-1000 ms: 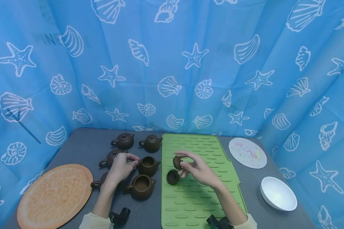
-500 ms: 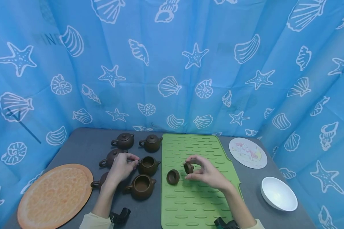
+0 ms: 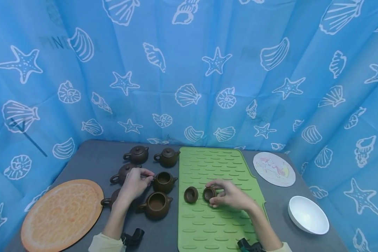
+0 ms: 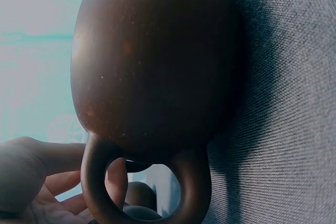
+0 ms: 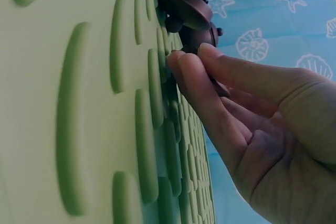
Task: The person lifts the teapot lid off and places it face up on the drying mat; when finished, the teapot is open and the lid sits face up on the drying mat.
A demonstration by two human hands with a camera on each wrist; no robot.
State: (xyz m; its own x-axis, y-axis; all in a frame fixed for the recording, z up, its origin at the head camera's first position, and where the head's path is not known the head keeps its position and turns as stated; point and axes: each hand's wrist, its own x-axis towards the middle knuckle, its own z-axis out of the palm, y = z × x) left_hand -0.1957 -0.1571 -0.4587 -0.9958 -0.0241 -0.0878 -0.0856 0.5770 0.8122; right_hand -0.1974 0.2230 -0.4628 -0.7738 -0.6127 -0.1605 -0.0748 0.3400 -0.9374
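Teapot lid (image 3: pixel 209 193) on green mat (image 3: pixel 220 224), pinched in right grip (image 3: pixel 228 196)

six teapots (image 3: pixel 156 205); two lids (image 3: pixel 190 195); one green mat (image 3: pixel 220 224); one white bowl (image 3: pixel 308 214); two round mats (image 3: pixel 61 213)

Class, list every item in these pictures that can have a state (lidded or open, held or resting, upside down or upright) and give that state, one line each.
Two back teapots: lids on.
Middle open teapot: lid off, left hand touches its handle side.
Front open teapot: lid off, untouched.
First lid: upside down on the green mat.
Second lid: upside down on the mat, pinched by the right hand.
White bowl: upright, nothing visible in it.
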